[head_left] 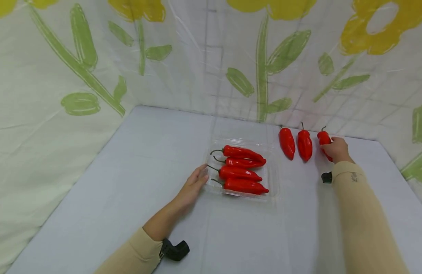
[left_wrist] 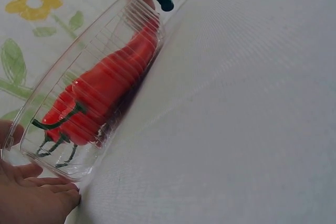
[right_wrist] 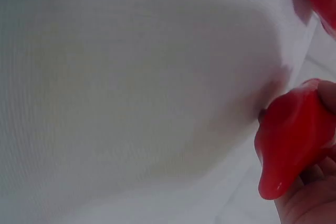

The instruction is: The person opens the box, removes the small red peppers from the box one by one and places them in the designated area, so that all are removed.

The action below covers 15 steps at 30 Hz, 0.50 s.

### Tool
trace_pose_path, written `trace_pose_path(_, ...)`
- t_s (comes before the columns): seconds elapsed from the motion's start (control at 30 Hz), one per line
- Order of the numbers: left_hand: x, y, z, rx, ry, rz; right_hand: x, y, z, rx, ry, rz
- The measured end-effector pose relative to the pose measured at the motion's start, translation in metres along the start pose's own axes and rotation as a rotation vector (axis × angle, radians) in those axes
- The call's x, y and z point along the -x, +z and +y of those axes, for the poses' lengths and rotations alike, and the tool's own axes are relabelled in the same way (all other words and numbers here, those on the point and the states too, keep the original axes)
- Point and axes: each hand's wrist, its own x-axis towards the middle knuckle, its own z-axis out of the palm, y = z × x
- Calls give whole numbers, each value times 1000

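Observation:
A clear plastic container (head_left: 273, 179) lies on the table with several red chili peppers (head_left: 241, 173) side by side in it, green stems to the left. My left hand (head_left: 192, 187) touches the container's left side, its fingers fairly straight; the left wrist view shows this hand (left_wrist: 37, 198) at the container's stem end. Far to the right, my right hand (head_left: 337, 149) grips another red pepper (head_left: 324, 139) near the table's back edge. In the right wrist view, fingers (right_wrist: 326, 182) and thumb hold that pepper (right_wrist: 294, 135), its rounded tip exposed.
Two more red peppers, one (head_left: 287, 143) beside the other (head_left: 305, 145), lie left of my right hand. A white cloth covers the table (head_left: 135, 160). Behind it hangs a flower-printed curtain (head_left: 183, 76). Dark wrist cameras, such as the left one (head_left: 175, 250), stick out from both sleeves.

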Motion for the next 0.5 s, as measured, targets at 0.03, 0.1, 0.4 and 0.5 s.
trace_pose_path(0.03,0,0,0,-1,-1,-3,0,1,0,9,10,1)
trace_pose_path(0.1,0,1,-1,0,0,-7,2,2,1,20,24,2)
trace_pose_path(0.4,-1,0,0,-5,20,-10,7,1,-4,22,34,15)
trace_pose_path(0.5,-1,0,0,-2,19,-9,6,1,-5,31,41,17)
